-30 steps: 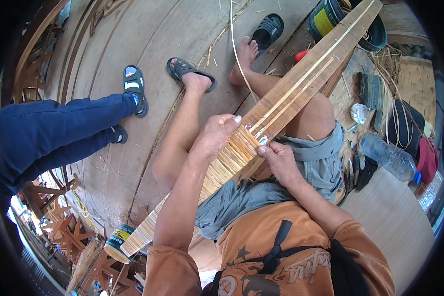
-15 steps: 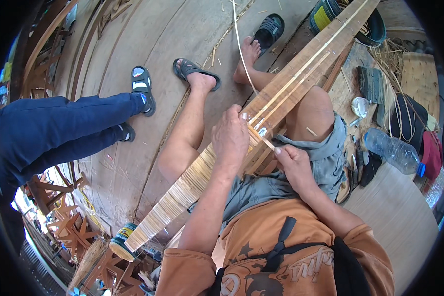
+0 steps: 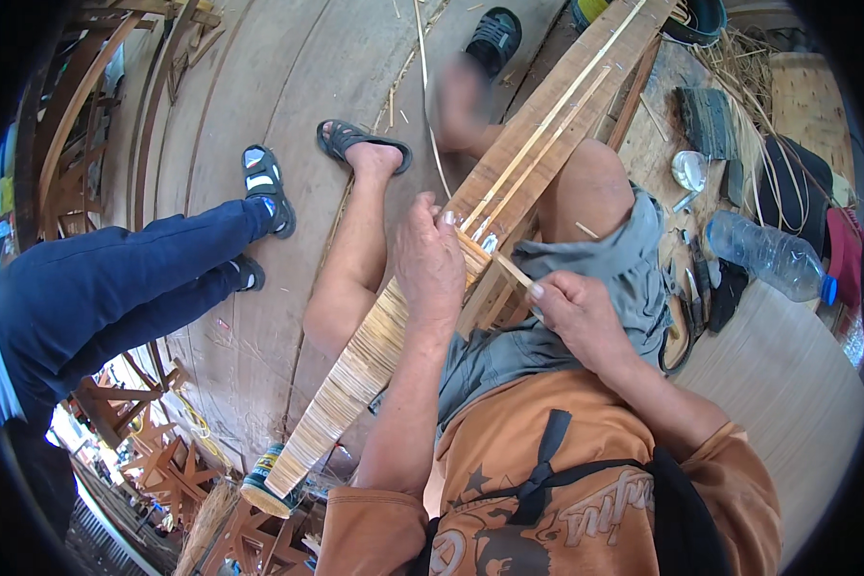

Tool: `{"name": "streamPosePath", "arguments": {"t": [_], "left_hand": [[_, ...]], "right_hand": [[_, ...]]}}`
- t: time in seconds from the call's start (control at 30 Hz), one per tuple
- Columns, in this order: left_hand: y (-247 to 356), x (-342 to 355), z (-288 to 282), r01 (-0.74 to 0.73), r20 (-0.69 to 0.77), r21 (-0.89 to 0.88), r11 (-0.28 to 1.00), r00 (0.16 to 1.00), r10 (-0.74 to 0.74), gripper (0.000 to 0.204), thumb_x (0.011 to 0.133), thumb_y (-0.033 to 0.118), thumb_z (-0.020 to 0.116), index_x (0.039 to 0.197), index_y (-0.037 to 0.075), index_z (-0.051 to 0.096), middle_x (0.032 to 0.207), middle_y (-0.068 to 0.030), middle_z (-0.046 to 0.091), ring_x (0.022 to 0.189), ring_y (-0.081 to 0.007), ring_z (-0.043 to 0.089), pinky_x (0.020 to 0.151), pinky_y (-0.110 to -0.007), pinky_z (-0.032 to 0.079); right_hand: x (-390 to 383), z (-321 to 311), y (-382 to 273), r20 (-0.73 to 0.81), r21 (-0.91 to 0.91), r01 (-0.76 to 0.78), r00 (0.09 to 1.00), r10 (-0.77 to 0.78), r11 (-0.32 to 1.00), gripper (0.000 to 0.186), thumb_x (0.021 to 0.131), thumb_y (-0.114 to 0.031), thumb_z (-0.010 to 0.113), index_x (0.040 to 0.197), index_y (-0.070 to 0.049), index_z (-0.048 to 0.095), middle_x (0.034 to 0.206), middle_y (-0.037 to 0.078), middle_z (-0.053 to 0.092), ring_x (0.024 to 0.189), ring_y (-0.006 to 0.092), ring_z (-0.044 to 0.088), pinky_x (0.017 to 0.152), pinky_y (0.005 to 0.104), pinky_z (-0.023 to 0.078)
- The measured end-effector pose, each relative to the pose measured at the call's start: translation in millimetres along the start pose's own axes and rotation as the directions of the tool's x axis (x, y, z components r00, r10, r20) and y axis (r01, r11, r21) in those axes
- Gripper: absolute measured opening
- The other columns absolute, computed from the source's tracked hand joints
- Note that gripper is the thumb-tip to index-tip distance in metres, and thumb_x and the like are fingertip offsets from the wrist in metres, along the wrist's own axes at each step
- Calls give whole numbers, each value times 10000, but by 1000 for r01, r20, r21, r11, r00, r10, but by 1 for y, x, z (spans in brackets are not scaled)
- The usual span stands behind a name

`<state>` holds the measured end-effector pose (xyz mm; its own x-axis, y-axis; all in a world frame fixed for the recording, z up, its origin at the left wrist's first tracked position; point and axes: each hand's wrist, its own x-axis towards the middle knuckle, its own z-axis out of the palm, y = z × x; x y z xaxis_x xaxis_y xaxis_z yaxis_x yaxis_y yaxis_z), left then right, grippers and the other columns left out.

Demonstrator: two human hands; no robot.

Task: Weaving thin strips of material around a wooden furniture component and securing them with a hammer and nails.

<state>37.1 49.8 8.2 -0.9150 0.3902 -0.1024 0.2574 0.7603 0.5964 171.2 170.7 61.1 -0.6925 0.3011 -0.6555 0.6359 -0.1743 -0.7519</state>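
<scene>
A long tapering wooden board (image 3: 523,158) lies slantwise across my lap. Its lower part is closely wrapped in pale flat strips (image 3: 355,389), and two light strips run lengthwise along the bare upper part. My left hand (image 3: 430,259) is closed over the board's far edge, its thumb pressing where the wrapping ends. A pale strip (image 3: 516,272) crosses the board there and sticks out on the near side. Its free part is pinched between thumb and fingers of my right hand (image 3: 576,312). White smears, perhaps glue, show on the wood beside my left thumb.
To the right are a clear plastic bottle (image 3: 763,254), hand tools (image 3: 696,278), a small round container (image 3: 689,171) and loose fibres. A bucket (image 3: 699,21) stands beyond the board. At left are another person's legs (image 3: 144,230) and wooden star-shaped pieces (image 3: 168,470).
The whole view has shifted a little. My right hand has drawn slightly away from the board, so more strip shows between them. My left hand keeps its hold.
</scene>
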Motion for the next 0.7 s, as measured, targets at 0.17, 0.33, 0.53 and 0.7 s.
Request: {"name": "streamPosePath", "arguments": {"t": [0.17, 0.33, 0.53, 0.7], "left_hand": [[-21, -11, -5, 22, -16, -341, 940, 999, -29, 306, 849, 92, 544, 1132, -20, 514, 971, -196, 599, 927, -344, 580, 819, -411, 459], [-17, -1, -10, 78, 114, -356, 931, 993, -40, 225, 864, 26, 566, 1080, -19, 521, 994, -112, 617, 923, -157, 592, 789, -276, 467], [0, 1, -20, 129, 90, -397, 909, 991, -102, 193, 831, 173, 615, 974, 44, 596, 784, -130, 636, 654, -242, 624, 632, -341, 487], [2, 15, -14, 80, 106, -348, 934, 993, -46, 138, 830, 103, 567, 944, 49, 624, 792, -158, 647, 772, -304, 655, 662, -385, 494]], "right_hand": [[57, 22, -105, 334, 27, 51, 941, -57, 998, 293, 875, -192, 550, 653, -1, 533, 518, 18, 467, 437, 111, 445, 422, 274, 379], [124, 66, -119, 392, 82, -147, 914, 103, 986, 223, 864, -120, 558, 682, -3, 503, 532, 39, 436, 412, 138, 417, 364, 300, 316], [122, 60, -117, 421, 179, -228, 897, 135, 957, 195, 886, -121, 530, 722, -19, 503, 564, 6, 419, 420, 113, 347, 370, 259, 243], [111, 39, -112, 524, 232, -255, 846, 100, 939, 193, 893, -168, 559, 784, -10, 537, 583, 24, 465, 455, 132, 449, 392, 273, 343]]}}
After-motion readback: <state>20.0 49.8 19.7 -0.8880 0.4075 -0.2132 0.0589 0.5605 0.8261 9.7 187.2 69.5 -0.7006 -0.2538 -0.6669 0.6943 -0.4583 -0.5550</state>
